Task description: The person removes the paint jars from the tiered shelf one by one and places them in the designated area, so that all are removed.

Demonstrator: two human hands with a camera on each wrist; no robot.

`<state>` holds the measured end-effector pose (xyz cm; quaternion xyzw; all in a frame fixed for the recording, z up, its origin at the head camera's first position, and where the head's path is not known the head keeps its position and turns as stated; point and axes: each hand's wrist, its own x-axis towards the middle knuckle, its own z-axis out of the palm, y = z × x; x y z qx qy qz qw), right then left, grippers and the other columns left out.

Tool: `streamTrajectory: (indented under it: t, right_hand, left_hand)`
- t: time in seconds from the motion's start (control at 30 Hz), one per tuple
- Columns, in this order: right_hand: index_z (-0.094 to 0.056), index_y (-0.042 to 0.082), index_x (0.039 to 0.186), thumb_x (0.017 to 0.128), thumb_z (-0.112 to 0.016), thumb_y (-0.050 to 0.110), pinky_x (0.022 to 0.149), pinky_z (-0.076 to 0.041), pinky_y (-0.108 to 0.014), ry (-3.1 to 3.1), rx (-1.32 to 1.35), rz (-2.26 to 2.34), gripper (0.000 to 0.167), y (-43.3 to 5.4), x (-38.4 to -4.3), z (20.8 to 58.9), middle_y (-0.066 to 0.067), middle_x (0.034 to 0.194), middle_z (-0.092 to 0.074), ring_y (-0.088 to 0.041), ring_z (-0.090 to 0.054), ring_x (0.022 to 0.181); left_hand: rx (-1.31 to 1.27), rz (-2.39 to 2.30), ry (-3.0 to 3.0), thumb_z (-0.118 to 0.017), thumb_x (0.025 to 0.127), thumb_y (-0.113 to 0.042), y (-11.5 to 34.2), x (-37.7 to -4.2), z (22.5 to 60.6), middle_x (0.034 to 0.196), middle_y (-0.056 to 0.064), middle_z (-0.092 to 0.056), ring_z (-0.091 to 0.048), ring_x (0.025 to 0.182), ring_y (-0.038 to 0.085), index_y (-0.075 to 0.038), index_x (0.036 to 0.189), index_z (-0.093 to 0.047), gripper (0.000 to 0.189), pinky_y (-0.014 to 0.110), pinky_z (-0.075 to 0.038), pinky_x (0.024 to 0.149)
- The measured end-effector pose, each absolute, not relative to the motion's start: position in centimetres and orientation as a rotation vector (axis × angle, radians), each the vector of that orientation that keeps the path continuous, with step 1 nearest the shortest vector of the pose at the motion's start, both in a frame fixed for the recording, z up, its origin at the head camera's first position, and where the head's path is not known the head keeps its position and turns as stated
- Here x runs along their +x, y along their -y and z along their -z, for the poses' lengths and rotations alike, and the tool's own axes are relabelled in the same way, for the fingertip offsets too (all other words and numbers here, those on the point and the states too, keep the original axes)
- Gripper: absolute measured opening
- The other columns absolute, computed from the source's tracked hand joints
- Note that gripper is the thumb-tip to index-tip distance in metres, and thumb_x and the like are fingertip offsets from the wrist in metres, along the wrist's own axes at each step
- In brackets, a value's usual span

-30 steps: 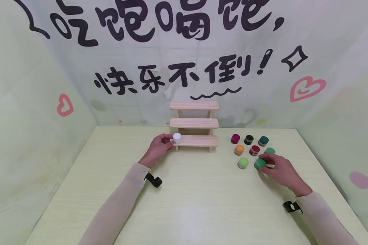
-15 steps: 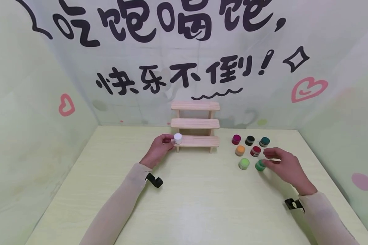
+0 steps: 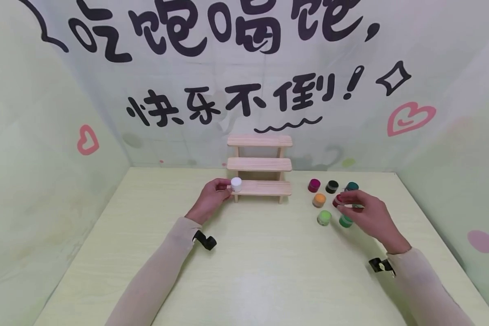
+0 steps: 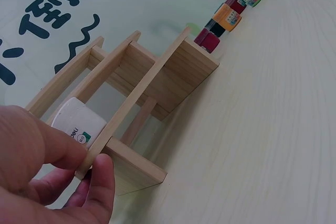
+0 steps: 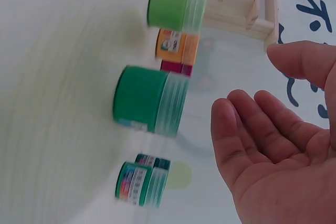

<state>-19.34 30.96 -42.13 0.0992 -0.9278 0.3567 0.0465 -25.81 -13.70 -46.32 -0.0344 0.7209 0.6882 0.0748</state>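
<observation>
At the left end of the lowest step of a small wooden three-step stand [image 3: 265, 188], my left hand [image 3: 212, 199] pinches the plank. A white paint jar [image 3: 236, 184] stands on that step, right beside the fingers. In the left wrist view, a finger lies over the plank [image 4: 139, 95] against the jar and others curl below it. My right hand [image 3: 372, 219] hovers over the paint jars at the right with fingers spread and nothing between them. Its fingertips overlap the dark red jar [image 3: 337, 201]; a green jar [image 3: 345, 221] sits just below. Another green jar [image 5: 139, 184] is mostly hidden in the head view.
Magenta [image 3: 314, 185], black [image 3: 332, 186] and teal [image 3: 352, 186] jars form the back row. An orange jar [image 3: 319, 200] and a light green jar [image 3: 324, 218] stand nearer. A printed cloth wall [image 3: 179, 149] rises close behind the stand.
My right hand has let go of the front green jar, lifted away from it, and shifted left over the dark red one. The left hand has stayed at the stand.
</observation>
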Motion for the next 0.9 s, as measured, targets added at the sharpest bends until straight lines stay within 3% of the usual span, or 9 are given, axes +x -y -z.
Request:
streamTrajectory:
  t: [0.1,0.37,0.6,0.77,0.9]
  right_hand:
    - [-0.068,0.002,0.132,0.101,-0.075,0.028,0.082,-0.052,-0.003,2.805,0.342,-1.12,0.041,-30.0,-19.5,41.9,-0.019,0.124,-0.074,0.007,-0.065,0.097]
    - [-0.068,0.005,0.131,0.101,-0.075,0.027,0.083,-0.054,-0.008,2.791,0.405,-1.162,0.038,-27.2,-20.8,41.7,-0.016,0.126,-0.073,-0.033,-0.072,0.106]
    - [-0.067,0.002,0.13,0.1,-0.076,0.027,0.086,-0.054,-0.007,2.786,0.457,-1.259,0.04,-24.9,-22.1,41.9,-0.02,0.128,-0.072,-0.034,-0.071,0.114]
    - [-0.068,0.005,0.13,0.099,-0.076,0.024,0.092,-0.064,-0.03,2.773,0.505,-1.243,0.037,-23.2,-22.7,41.9,-0.019,0.127,-0.073,-0.032,-0.072,0.114]
    - [-0.067,0.006,0.132,0.099,-0.076,0.022,0.096,-0.064,-0.048,2.776,0.533,-1.271,0.038,-21.6,-23.1,41.7,-0.018,0.126,-0.073,-0.032,-0.072,0.115]
  left_hand:
    - [-0.096,-2.06,-2.163,-0.063,0.103,-0.001,13.7,-25.8,46.3,0.12,0.014,-0.058,-0.059,0.105,0.019,0.002,0.135,-0.06,0.032,0.025,-0.061,0.093]
    - [-0.112,-2.056,-2.176,-0.063,0.103,0.0,13.8,-25.7,46.3,0.121,0.014,-0.059,-0.059,0.107,0.02,0.002,0.135,-0.06,0.032,0.024,-0.06,0.093]
    - [-0.101,-2.062,-2.164,-0.064,0.103,-0.001,13.6,-25.8,46.5,0.121,0.014,-0.059,-0.059,0.105,0.019,0.002,0.134,-0.06,0.032,0.028,-0.06,0.097]
    - [-0.097,-2.066,-2.161,-0.064,0.103,-0.001,13.6,-25.7,46.4,0.12,0.014,-0.059,-0.059,0.106,0.019,0.003,0.135,-0.06,0.032,0.028,-0.061,0.097]
    - [-0.105,-2.067,-2.157,-0.064,0.103,-0.001,13.6,-25.7,46.3,0.121,0.013,-0.058,-0.059,0.106,0.02,0.002,0.135,-0.06,0.032,0.028,-0.06,0.097]
